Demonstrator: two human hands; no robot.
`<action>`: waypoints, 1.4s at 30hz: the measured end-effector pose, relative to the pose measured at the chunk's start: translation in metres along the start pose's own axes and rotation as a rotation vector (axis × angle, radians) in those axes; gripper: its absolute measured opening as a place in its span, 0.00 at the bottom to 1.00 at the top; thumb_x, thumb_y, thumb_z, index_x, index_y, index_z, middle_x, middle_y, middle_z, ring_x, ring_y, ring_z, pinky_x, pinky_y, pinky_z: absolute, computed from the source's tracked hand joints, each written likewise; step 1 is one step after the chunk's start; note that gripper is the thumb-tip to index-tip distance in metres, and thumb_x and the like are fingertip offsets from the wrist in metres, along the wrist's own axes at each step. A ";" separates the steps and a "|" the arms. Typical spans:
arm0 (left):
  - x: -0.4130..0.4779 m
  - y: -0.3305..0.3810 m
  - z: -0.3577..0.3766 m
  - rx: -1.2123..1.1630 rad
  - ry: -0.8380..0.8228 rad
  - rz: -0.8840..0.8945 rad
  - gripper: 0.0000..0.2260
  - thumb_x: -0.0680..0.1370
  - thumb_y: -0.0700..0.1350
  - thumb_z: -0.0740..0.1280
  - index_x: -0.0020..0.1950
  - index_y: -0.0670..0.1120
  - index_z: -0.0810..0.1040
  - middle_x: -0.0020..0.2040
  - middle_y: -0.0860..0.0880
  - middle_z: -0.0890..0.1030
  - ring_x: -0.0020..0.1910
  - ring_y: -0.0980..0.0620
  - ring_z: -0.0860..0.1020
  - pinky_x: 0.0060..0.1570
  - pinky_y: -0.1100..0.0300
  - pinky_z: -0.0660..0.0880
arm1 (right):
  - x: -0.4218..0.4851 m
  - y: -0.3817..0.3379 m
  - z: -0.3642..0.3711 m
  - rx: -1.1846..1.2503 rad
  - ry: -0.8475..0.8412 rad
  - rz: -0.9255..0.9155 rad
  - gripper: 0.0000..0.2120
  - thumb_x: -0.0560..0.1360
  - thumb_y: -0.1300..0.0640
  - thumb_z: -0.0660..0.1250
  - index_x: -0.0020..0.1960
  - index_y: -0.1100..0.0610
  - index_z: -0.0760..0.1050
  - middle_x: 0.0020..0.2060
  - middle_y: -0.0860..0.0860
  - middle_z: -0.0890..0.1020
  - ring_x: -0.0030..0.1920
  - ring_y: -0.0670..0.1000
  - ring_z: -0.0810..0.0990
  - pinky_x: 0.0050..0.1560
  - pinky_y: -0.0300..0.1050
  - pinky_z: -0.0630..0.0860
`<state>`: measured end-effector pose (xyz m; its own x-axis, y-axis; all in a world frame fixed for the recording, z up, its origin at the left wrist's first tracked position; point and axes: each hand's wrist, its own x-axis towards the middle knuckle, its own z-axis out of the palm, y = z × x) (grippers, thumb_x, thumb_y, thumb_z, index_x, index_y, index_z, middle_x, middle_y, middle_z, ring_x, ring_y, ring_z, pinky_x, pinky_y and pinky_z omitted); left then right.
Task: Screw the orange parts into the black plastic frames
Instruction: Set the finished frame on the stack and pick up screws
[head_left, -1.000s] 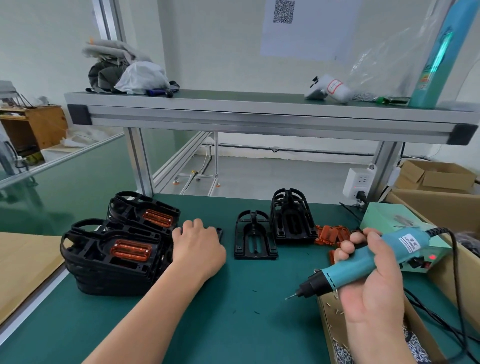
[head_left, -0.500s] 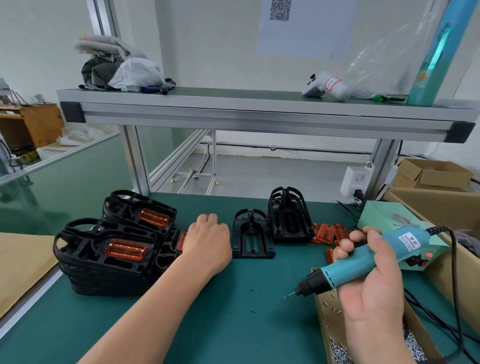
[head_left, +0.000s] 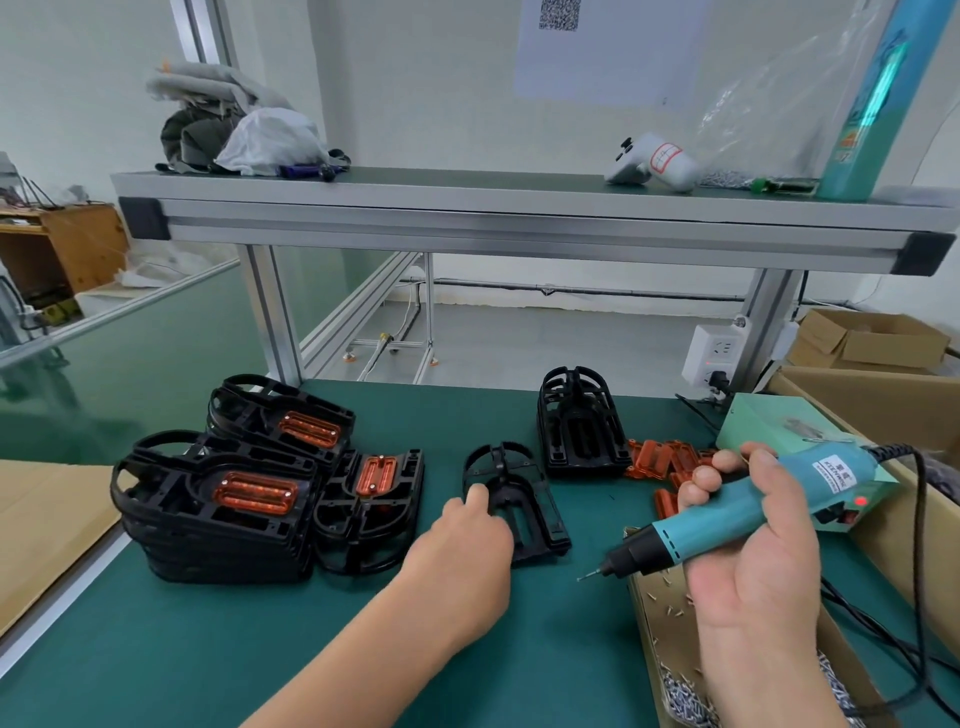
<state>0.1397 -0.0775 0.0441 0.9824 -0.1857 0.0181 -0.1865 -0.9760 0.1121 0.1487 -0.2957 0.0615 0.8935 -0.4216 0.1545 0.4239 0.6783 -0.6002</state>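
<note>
A bare black frame (head_left: 511, 493) lies flat mid-bench, loose orange parts (head_left: 660, 460) heaped right of it, fitted frames (head_left: 208, 540) stacked left.

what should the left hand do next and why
Probably draw the empty black frame nearer: the left hand grips its rim, no orange part sits in it yet, and the right hand holds the screwdriver ready beside it.

The scene is lit brightly and evenly by diffuse light; its source is not seen. Only faint, soft shadows are cast on the green surface (head_left: 218, 649) beneath the stacked black frames (head_left: 208, 540). Glare is caught on the plastic bag (head_left: 769, 98), and small highlights on the orange parts (head_left: 257, 491). The shelf (head_left: 519, 218) is tilted and bent by wide-angle distortion. The right hand (head_left: 753, 582) and screwdriver (head_left: 737, 519) are rendered slightly soft.
</note>
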 end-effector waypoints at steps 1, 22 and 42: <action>-0.013 0.002 0.000 -0.011 -0.012 0.007 0.01 0.81 0.39 0.63 0.50 0.44 0.73 0.56 0.47 0.63 0.50 0.48 0.69 0.42 0.54 0.72 | 0.000 -0.001 0.000 0.005 0.000 -0.002 0.02 0.84 0.57 0.65 0.53 0.53 0.76 0.41 0.49 0.79 0.36 0.48 0.78 0.39 0.40 0.77; -0.090 0.020 0.005 0.286 -0.144 0.590 0.09 0.69 0.55 0.61 0.34 0.56 0.79 0.30 0.59 0.75 0.30 0.59 0.75 0.25 0.68 0.73 | 0.022 -0.039 -0.015 0.187 0.170 -0.153 0.02 0.82 0.57 0.68 0.53 0.55 0.75 0.40 0.48 0.79 0.38 0.47 0.79 0.43 0.38 0.77; 0.119 0.127 -0.007 -0.199 -0.153 0.204 0.09 0.80 0.46 0.65 0.41 0.45 0.73 0.40 0.49 0.76 0.44 0.45 0.78 0.39 0.54 0.73 | 0.041 -0.058 -0.035 0.251 0.307 -0.213 0.03 0.82 0.57 0.67 0.49 0.55 0.76 0.37 0.48 0.81 0.36 0.47 0.80 0.40 0.38 0.78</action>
<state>0.2330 -0.2233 0.0670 0.9102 -0.4047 -0.0879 -0.3603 -0.8784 0.3139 0.1558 -0.3737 0.0748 0.7129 -0.7012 -0.0089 0.6505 0.6660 -0.3651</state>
